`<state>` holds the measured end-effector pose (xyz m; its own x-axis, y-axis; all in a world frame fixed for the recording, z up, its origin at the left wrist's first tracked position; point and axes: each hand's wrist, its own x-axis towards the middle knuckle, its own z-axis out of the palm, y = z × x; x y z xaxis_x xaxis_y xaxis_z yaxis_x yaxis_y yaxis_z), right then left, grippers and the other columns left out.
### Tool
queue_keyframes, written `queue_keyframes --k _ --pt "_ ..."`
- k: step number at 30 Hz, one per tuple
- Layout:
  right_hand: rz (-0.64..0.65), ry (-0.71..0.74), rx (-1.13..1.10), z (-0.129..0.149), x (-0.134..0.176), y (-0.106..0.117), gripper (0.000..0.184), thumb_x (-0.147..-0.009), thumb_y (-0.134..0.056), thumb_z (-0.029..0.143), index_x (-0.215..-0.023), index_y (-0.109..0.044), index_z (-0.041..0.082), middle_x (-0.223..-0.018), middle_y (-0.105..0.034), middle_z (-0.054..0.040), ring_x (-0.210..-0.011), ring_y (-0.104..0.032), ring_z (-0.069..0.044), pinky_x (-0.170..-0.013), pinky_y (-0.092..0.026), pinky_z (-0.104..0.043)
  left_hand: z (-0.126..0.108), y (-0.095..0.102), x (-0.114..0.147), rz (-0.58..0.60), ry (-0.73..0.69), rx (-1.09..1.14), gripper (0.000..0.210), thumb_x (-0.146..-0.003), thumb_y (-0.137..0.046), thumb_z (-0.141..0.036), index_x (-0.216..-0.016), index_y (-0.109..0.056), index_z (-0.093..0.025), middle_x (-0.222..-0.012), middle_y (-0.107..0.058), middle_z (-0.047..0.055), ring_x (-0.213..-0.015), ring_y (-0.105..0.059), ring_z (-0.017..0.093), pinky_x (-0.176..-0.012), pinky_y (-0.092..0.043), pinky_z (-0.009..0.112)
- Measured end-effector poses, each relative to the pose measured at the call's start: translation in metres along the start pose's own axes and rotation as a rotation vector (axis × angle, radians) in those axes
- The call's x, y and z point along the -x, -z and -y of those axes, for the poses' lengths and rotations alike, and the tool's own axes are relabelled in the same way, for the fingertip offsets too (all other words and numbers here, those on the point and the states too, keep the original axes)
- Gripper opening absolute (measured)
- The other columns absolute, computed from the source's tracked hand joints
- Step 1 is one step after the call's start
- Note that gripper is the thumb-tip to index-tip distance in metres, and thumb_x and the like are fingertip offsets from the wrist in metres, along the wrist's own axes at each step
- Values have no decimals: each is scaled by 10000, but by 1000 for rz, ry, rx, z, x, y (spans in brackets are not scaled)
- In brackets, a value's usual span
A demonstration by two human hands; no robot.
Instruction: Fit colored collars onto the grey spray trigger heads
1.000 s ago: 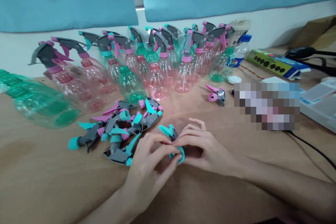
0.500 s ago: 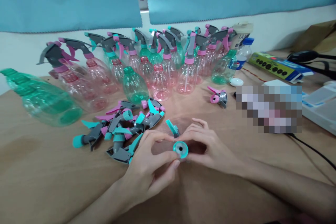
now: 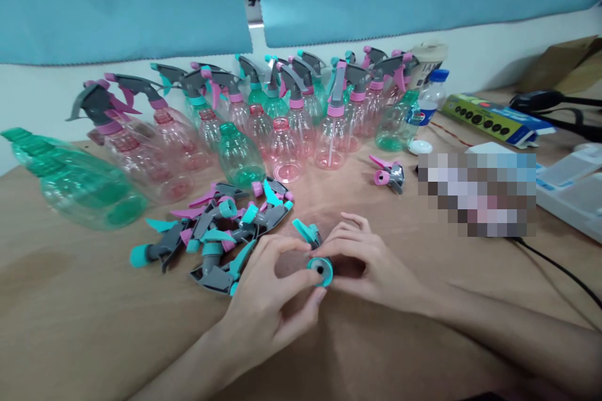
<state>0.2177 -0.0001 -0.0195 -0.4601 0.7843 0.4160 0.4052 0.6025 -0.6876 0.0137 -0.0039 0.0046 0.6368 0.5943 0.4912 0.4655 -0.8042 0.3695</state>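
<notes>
A grey and teal trigger sprayer head is held between both hands low over the table, its round teal collar turned toward me. My left hand pinches the collar from the left, the thumb at its opening. From the right, my right hand grips the same sprayer head with thumb and fingers. The teal trigger points up and away between the hands. Beside my left hand lies a pile of loose sprayer heads in grey, teal and pink. A single pink and grey sprayer head rests farther off to the right.
Several pink and green spray bottles stand at the back, some capped like one pink bottle, others open like a green bottle. Green bottles are at far left. A Pepsi bottle, a long box and a cable are right.
The sprayer head has tilted slightly in my fingers and my left thumb has moved farther over the collar's opening. Both hands keep their hold. The view has shifted a little.
</notes>
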Motion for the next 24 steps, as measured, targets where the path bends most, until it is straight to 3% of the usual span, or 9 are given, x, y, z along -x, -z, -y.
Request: queue_keyframes --k 7,10,17,24 --pt "14 -18 35 -3 1 0 150 -838 -631 280 -986 -629 255 -891 -690 28 -917 -616 -144 -1034 -218 -422 0 -1 1 -20 48 -54 210 -801 -597 -165 -1000 -623 -223 -1114 -485 73 -1029 -479 237 -875 -408 406" --pt "23 7 37 -2 1 0 114 -846 -611 249 -958 -630 249 -886 -682 27 -912 -613 -140 -1028 -227 -422 -4 -2 2 21 27 -4 171 -807 -589 -155 -960 -631 -221 -1091 -503 67 -1011 -491 222 -868 -420 383" --pt "31 2 57 -3 -1 0 185 -842 -618 244 -1025 -628 260 -924 -696 19 -934 -610 -153 -1033 -229 -433 -4 -5 0 -43 64 -99 131 -795 -612 -189 -920 -638 -218 -1028 -545 71 -955 -508 238 -812 -419 403" --pt "-4 9 137 -4 -3 1 183 -834 -638 254 -1016 -651 265 -907 -698 19 -933 -607 -158 -1045 -199 -442 0 -4 0 -5 61 -67 77 -823 -585 -177 -864 -642 -208 -1028 -527 75 -968 -500 225 -830 -443 389"
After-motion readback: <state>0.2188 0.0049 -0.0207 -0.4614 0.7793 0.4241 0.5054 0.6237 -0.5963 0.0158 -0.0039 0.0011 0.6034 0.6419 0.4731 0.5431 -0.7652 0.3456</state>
